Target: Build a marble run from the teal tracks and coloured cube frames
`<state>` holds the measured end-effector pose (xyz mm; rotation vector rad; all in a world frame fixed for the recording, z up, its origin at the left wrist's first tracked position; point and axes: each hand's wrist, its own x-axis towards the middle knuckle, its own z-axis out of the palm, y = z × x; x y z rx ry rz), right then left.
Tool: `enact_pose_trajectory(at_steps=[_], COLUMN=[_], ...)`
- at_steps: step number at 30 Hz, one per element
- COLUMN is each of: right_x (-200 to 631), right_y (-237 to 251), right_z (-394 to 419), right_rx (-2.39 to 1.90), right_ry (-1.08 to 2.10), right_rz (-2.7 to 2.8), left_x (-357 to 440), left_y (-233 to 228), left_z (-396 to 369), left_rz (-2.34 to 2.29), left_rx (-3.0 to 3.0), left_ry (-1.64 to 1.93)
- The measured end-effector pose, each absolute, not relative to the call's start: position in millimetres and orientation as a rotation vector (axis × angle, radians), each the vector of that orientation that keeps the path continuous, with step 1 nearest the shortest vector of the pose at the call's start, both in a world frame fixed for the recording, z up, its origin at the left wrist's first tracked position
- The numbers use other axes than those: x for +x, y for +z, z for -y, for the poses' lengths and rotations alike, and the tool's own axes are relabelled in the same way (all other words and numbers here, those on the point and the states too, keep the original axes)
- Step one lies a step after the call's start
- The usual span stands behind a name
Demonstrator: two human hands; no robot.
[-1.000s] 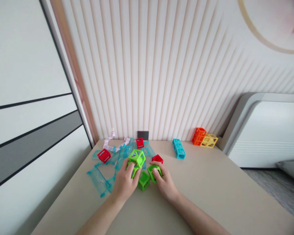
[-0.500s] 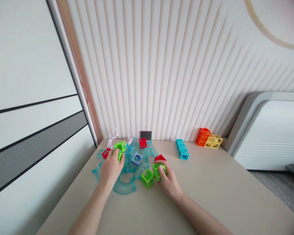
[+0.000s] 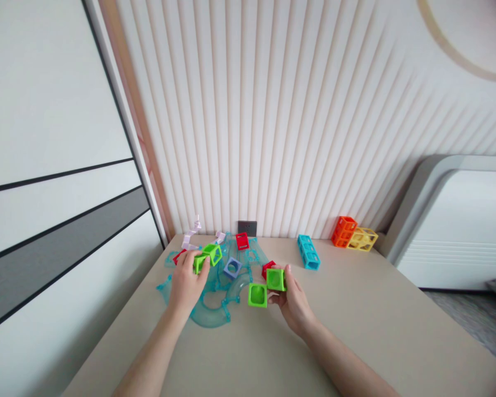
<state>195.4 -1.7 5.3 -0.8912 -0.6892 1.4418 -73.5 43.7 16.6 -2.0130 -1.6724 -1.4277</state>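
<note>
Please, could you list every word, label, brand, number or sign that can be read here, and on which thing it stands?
There is no readable text in this picture.
Green blocks held in the left hand and the right hand: no lettering visible.
Red blocks: no lettering visible.
Dark wall socket: any marking would be too small to read.

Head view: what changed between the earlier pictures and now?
The left hand carried its green openwork cubes leftward, uncovering a blue block with a round hole. The right hand turned its hollow green cube and the neighbouring green cube; neither let go. The openwork cyan block, orange block and yellow block stayed put.
</note>
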Motion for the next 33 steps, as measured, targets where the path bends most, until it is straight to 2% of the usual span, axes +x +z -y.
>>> enact_pose_trajectory(at_steps=[11, 25, 28, 33], right_x=[194, 189, 191, 182], right_y=[13, -3, 1, 32], right_z=[2, 4, -1, -39], right_rx=[-0.721, -0.776, -0.852, -1.097], right_ry=[1.468, 1.509, 1.367, 0.865], right_rz=[0.541, 0.798, 0.922, 1.450], left_x=[-75, -76, -75, -72], left_y=[15, 11, 11, 13], left_z=[-48, -48, -48, -45], left_rz=[1.705, 1.722, 1.735, 1.693], left_rx=[-1.959, -2.003, -1.991, -2.009], left_ry=[-1.634, -1.618, -1.646, -1.647])
